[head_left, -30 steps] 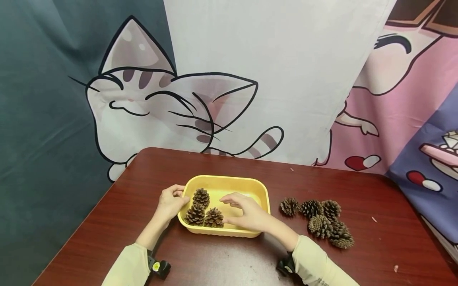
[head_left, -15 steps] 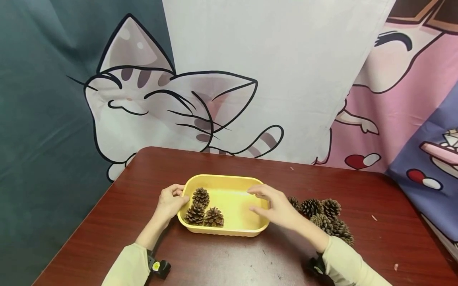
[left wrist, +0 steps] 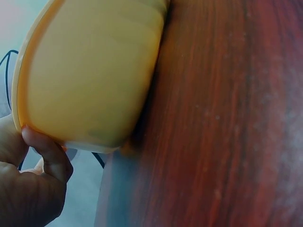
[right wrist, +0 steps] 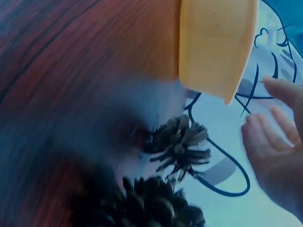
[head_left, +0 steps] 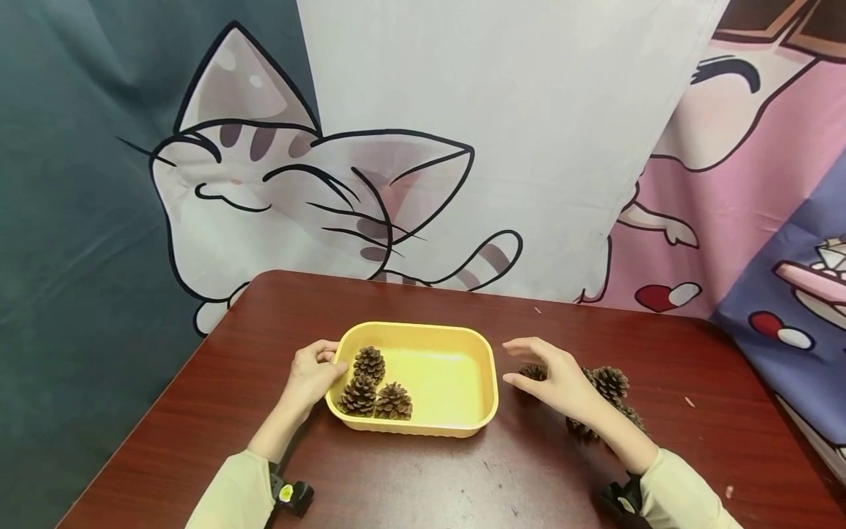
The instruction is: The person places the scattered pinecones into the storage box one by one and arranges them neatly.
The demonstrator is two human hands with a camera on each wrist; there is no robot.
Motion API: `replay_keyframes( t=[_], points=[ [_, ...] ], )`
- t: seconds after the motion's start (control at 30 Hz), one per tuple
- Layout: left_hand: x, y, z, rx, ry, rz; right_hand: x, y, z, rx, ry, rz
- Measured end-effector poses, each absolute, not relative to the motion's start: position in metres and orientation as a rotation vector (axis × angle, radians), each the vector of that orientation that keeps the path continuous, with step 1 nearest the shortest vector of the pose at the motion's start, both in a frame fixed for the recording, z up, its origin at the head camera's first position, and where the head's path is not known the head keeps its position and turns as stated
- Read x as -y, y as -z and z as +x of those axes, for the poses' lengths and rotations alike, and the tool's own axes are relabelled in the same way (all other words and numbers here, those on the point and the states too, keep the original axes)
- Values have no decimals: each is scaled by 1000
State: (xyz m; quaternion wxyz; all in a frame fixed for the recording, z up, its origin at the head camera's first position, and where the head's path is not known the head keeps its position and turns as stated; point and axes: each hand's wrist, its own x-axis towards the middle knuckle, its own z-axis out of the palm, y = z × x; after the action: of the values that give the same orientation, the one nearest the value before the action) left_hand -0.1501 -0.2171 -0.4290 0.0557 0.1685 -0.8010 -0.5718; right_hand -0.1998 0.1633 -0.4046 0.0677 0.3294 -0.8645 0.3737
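Observation:
A yellow plastic basin (head_left: 436,432) stands on the table, with three pine cones (head_left: 394,402) grouped at its left end. My left hand (head_left: 313,376) pinches the basin's left rim; the left wrist view shows fingers (left wrist: 47,151) at the edge of the yellow wall. Just right of the basin, my right hand (head_left: 555,378) hovers with fingers spread and nothing between them. Partly under it lies a single pine cone (head_left: 534,372), which the right wrist view shows as a cone (right wrist: 180,144) apart from the fingers.
More pine cones (head_left: 609,383) lie in a cluster behind the right hand and forearm, which partly cover them. The dark red wooden table (head_left: 423,477) ends at the back against a cloth (head_left: 529,147) printed with cartoon cats.
My right hand has moved right, out from over the basin to above the loose pine cones. The left hand keeps its hold on the rim, and the three cones in the basin stay put.

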Motion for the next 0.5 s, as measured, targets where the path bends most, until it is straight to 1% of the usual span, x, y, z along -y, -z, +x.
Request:
replay_keyframes(
  t=[0.23, 0.5],
  points=[
    [217, 429, -150, 2435, 1734, 506, -181, 405, -200, 2711, -895, 801],
    [217, 429, -150, 2447, 1698, 510, -191, 408, -201, 2791, -816, 725]
  ],
)
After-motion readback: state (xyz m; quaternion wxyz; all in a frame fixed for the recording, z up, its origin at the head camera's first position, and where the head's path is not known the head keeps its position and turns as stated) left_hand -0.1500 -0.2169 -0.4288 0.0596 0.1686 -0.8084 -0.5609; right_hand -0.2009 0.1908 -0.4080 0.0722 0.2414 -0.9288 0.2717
